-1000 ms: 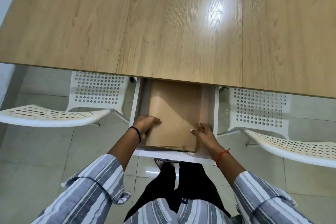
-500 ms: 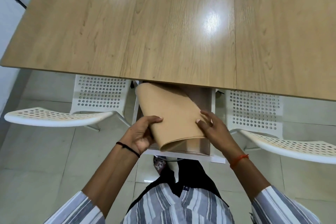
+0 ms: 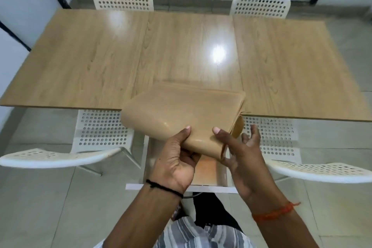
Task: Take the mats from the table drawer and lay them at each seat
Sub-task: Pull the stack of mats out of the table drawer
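Now our left hand (image 3: 177,164) clamps the near fold of the tan mats (image 3: 181,112), a curled stack held above the open drawer (image 3: 209,169) and overlapping the table's (image 3: 84,62) near edge. Our right hand (image 3: 239,153) pinches the same fold with thumb on top, fingers spread loose. We should lower the stack flat onto the wood, then peel off one mat per chair.

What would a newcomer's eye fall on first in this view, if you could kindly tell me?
First, the curled stack of tan mats, held in mid-air over the table's near edge by the left hand and right hand. Beneath them the white drawer stands open. Around the bare wooden table, four white perforated chairs wait, two far and two near.
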